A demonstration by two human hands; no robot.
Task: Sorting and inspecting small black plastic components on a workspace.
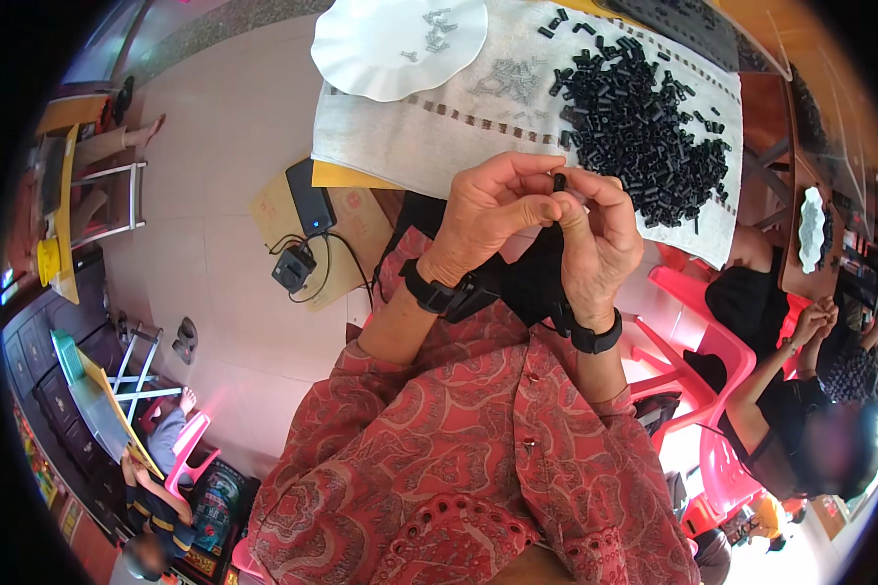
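Note:
Above the near edge of the cloth, my two hands meet at the fingertips. A small black plastic piece stands upright between them, with my left hand and my right hand both pinching around it. Fingers hide its lower end. Just beyond my right hand spreads a large heap of similar small black pieces. Small clear plastic pieces lie loose to the left of the heap. More clear bits sit on a white wavy-edged plate at the far left of the cloth.
A white cloth with brown dashed bands covers the table. Left of me, a black power bank and a small cabled device rest on cardboard. Pink chairs and seated people are at the right.

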